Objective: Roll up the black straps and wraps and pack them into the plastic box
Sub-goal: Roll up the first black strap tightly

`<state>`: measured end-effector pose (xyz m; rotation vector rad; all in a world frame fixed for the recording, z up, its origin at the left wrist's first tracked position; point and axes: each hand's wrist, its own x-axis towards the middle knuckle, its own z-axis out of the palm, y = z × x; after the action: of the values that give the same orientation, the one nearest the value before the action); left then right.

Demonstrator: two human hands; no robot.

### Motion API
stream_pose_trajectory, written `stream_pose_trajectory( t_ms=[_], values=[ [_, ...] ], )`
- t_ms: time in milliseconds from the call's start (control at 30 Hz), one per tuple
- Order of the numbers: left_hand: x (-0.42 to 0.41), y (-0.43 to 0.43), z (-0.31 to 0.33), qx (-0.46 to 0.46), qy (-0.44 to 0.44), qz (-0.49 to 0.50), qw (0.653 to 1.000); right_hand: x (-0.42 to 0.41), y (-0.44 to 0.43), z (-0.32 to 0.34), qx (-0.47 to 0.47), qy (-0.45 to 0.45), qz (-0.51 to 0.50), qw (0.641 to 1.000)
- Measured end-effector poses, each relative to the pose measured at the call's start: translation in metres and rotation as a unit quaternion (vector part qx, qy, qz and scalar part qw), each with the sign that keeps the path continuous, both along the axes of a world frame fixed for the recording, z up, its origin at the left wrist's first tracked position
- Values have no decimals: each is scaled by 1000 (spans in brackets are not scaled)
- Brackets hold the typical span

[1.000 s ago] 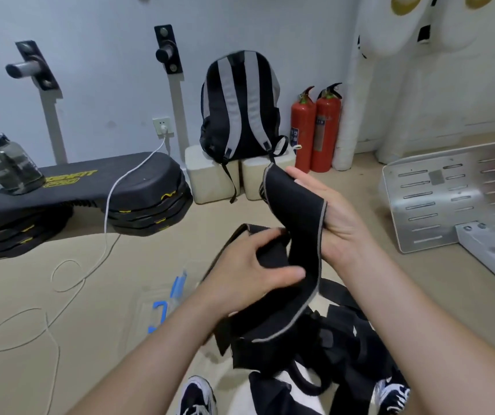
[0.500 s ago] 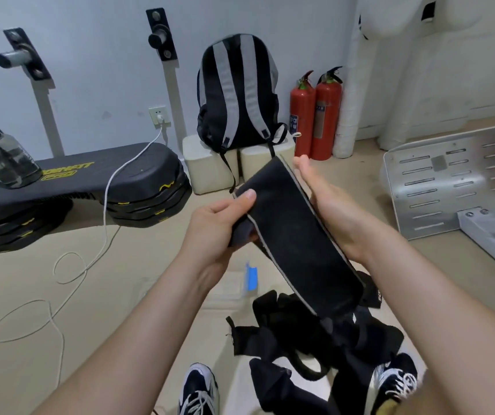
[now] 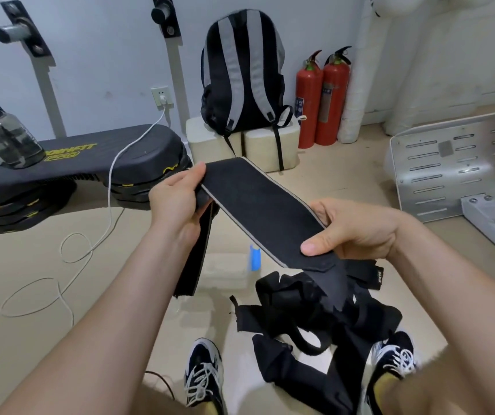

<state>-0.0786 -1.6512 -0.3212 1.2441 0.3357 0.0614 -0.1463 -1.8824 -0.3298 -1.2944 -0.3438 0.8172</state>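
A wide black wrap (image 3: 258, 205) with a pale grey edge is stretched flat in the air between both hands, above the floor (image 3: 45, 265). The left hand (image 3: 174, 202) pinches its far end, thumb on top near the corner, and a loose tail of the same wrap hangs straight down below that hand. The right hand (image 3: 357, 232) grips the near end, thumb pressed on the upper face and fingers curled beneath. Directly under the wrap, a tangled pile of black straps (image 3: 315, 319) lies on the floor between the person's two sneakers. Just beyond the pile sits what looks like the clear plastic box (image 3: 225, 271) with a blue clasp, though glare makes its outline hard to read. Farther back, a backpack (image 3: 243, 73) leans against the wall beside two red fire extinguishers (image 3: 321, 97).
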Motion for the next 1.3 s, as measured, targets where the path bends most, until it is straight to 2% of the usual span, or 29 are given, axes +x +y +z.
stream_pose_trajectory(
  t_ms=[67, 133, 233, 300, 333, 400, 433, 467, 500, 533, 567, 633, 667, 700, 733, 833, 867, 900, 933, 967, 1000, 1067, 1167, 1267, 1300],
  values=[
    [4, 6, -5, 12, 5, 21, 1000, 0, 2, 7, 40, -13, -38, 998],
    [9, 10, -11, 23, 30, 11, 999, 2, 6, 14, 58, -22, -175, 983],
    [6, 13, -17, 65, 81, -140, 985, 10, 10, 19, 120, 6, -366, 923],
    [2, 19, -16, 158, 105, -245, 951, 19, 11, 15, 195, 48, -445, 873],
    [1, 24, -15, 209, 106, -267, 935, 22, 9, 16, 227, 67, -481, 844],
    [0, 33, -9, 270, 93, -284, 915, 28, 0, 15, 308, 89, -512, 797],
    [-1, 37, -5, 266, 84, -295, 914, 29, -3, 15, 334, 85, -492, 800],
    [-3, 39, -2, 249, 71, -314, 914, 28, -4, 15, 320, 73, -456, 827],
    [-5, 42, 0, 228, 54, -343, 910, 28, -2, 13, 260, 44, -422, 867],
    [-7, 44, 1, 213, 34, -385, 897, 27, 4, 10, 156, -3, -402, 902],
    [-9, 46, 2, 217, 17, -433, 875, 26, 10, 6, 38, -57, -404, 912],
    [-14, 46, 3, 269, -11, -512, 816, 24, 21, 1, -161, -138, -441, 872],
    [-17, 43, 2, 311, -27, -521, 794, 22, 25, 2, -214, -151, -449, 854],
    [-21, 36, 3, 359, -47, -502, 786, 22, 25, 1, -271, -165, -445, 837],
    [-23, 30, 3, 396, -72, -459, 792, 23, 23, 1, -345, -186, -421, 818],
    [-26, 20, 8, 433, -130, -342, 823, 25, 17, 9, -563, -264, -353, 699],
    [-26, 22, 9, 478, -155, -316, 805, 24, 17, 11, -585, -287, -348, 674],
    [-26, 23, 13, 550, -177, -285, 765, 24, 16, 10, -571, -313, -356, 670],
    [-27, 26, 16, 618, -193, -247, 720, 25, 15, 10, -542, -331, -363, 682],
    [-28, 29, 22, 671, -203, -200, 685, 27, 15, 6, -488, -334, -376, 713],
    [-29, 30, 28, 702, -206, -159, 663, 28, 15, 3, -413, -316, -397, 756],
    [-30, 34, 34, 727, -206, -118, 645, 29, 13, -3, -266, -234, -424, 833],
    [-28, 39, 40, 726, -164, -146, 652, 27, 15, -1, -100, -130, -361, 918],
    [-29, 41, 43, 707, -175, -168, 664, 23, 24, 0, -31, -106, -282, 953],
    [-32, 37, 45, 666, -196, -178, 698, 23, 27, 0, -20, -103, -266, 958]
  ],
)
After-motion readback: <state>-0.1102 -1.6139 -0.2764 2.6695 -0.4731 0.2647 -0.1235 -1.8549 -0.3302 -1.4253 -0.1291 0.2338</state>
